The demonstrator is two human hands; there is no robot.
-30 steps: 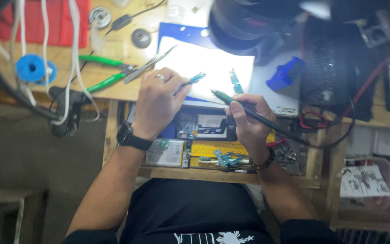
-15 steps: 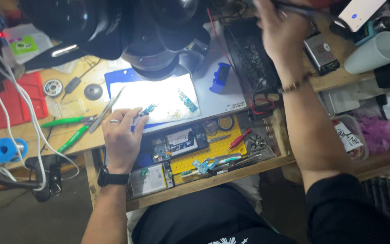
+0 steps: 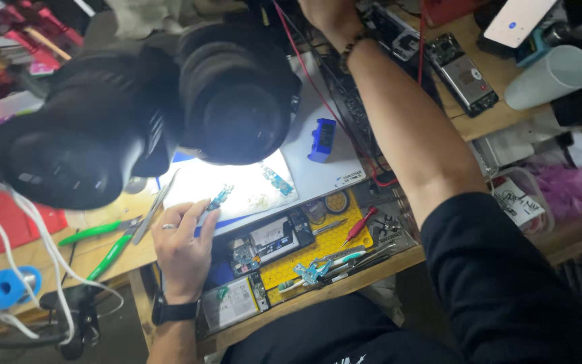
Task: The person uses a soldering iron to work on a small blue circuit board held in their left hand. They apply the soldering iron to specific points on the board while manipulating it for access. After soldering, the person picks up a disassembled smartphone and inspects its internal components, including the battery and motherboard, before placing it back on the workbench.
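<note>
Cluttered bench (image 3: pixel 48 253), microscope overhead at 11 o'clock. My left hand (image 3: pixel 182 249) pinches a small teal circuit strip (image 3: pixel 218 199) on the lit white mat (image 3: pixel 250 192), grip closed on its lower end. I judge it light, thin, fragile; hold its edges only. Right hand (image 3: pixel 325 15) reaches to 12 o'clock; I cannot tell its grip. Half a second ago that hand was further right, and the view sat lower.

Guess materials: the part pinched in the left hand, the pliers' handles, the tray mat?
Small part in the left hand: looks like a teal flex circuit board, thin, with tiny components; detail is blurred. Plier handles: glossy green, probably plastic or rubber sleeves. Tray mat: matte yellow, likely silicone or rubber, judging by its moulded recesses.
</note>
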